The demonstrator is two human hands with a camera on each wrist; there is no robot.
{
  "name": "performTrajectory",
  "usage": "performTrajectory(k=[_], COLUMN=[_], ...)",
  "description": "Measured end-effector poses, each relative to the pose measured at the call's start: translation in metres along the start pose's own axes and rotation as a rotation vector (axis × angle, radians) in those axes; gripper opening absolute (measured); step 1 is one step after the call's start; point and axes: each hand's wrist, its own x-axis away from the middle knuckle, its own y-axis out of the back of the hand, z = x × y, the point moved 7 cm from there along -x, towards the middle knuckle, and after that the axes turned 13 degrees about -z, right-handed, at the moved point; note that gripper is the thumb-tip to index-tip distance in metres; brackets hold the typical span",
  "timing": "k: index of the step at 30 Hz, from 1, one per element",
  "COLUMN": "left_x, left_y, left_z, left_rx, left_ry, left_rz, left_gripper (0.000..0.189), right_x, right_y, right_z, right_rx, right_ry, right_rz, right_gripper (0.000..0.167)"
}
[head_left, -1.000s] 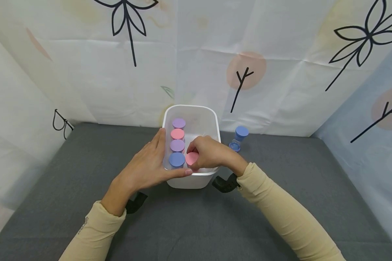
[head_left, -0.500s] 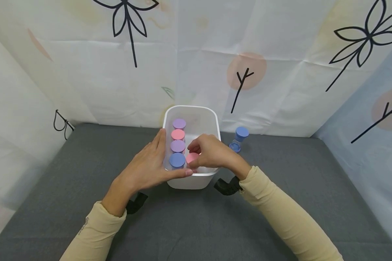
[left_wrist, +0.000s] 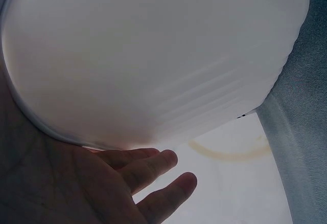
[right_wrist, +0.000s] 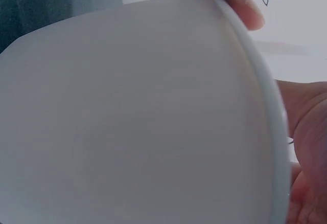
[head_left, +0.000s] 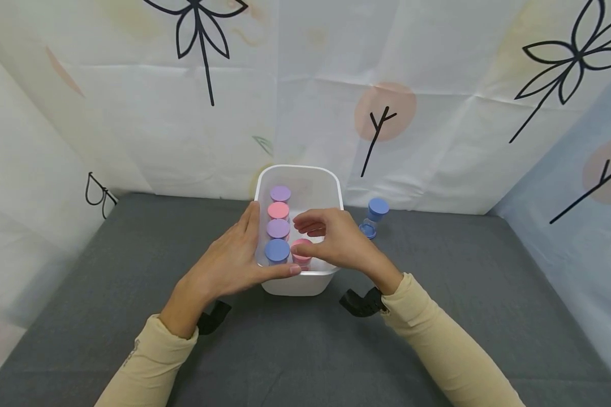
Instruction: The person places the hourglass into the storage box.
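Observation:
A white plastic bin (head_left: 295,284) stands on the table in the head view. Along its left wall is a row of small sand timers: a purple one (head_left: 280,194), a pink one (head_left: 278,211), another purple one (head_left: 278,228) and a blue one (head_left: 277,250). A second pink sand timer (head_left: 302,257) stands at the front, beside the blue one. My left hand (head_left: 229,254) lies along the left and front rim, thumb stretched over the front edge. Over the bin, my right hand (head_left: 343,240) has thumb and fingers apart around the front pink timer's top; whether the thumb touches it, I cannot tell.
A blue sand timer (head_left: 374,216) stands on the grey tabletop (head_left: 305,350), right of the bin. Behind rises a white patterned cloth (head_left: 310,124). Black wrist mounts (head_left: 361,303) show below the hands.
My right hand's fingers have let go of the front pink sand timer and spread, and the hand has moved slightly right. The left hand keeps its place on the bin.

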Motion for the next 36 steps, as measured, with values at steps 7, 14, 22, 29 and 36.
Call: performTrajectory(k=[7,14,22,29,36], left_x=[0.0,0.001,0.001,0.001,0.0], left_y=[-0.002,-0.002,-0.002,-0.002,-0.001], left_z=[0.003,0.003,0.002,0.002,0.002], left_rx=[-0.024,-0.017,-0.001,-0.014,-0.014], left_ry=[0.028,0.045,0.048,0.05,0.025], left_rz=[0.028,0.033,0.022,0.017,-0.01], left_gripper=[0.136,0.137,0.137,0.138,0.136], right_x=[0.01,0.02,0.029,0.034,0.033], right_y=[0.01,0.022,0.039,0.057,0.077], right_z=[0.002,-0.002,-0.013,-0.028,-0.053], right_rx=[-0.049,-0.123,-0.231,-0.268,-0.326], right_ry=[0.043,0.09,0.106,0.087,0.033], right_rz=[-0.095,-0.195,-0.34,-0.466,-0.62], right_gripper=[0.042,0.041,0.038,0.036,0.034])
